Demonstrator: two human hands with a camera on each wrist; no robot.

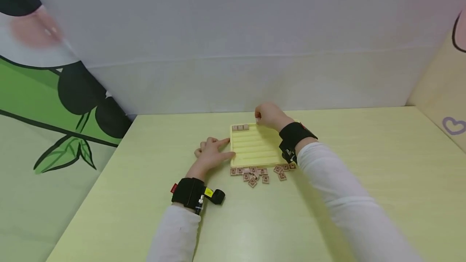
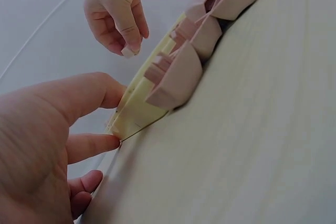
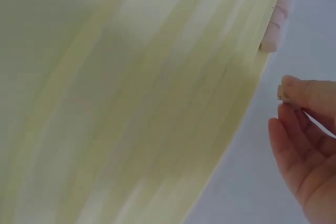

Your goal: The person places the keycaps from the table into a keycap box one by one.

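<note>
Now your right hand (image 1: 267, 116) is over the far edge of the yellow tray (image 1: 255, 148). Your fingers are curled and they pinch one small tile (image 2: 127, 52) by its sides. You can see that tile best from the left wrist view, where it sits at the tips of your thumb and finger, just above the tray's far side.

Your left hand (image 1: 211, 155) rests on the table (image 1: 145, 197) at the left side of the tray. Its fingers are mostly straight and spread out. One finger points at the tray's left edge and the thumb touches the near left corner. It holds nothing.

The tray lies flat on the table, in the middle, between your two hands. It has long grooves that run from left to right. Three tiles in a row (image 1: 240, 127) sit in the far groove, at its left end.

More loose tiles (image 1: 260, 173) lie in a messy bunch on the table, just beside the near edge of the tray. Some touch each other and some lean on one another.

You wear white sleeves and a black band on each wrist.
</note>
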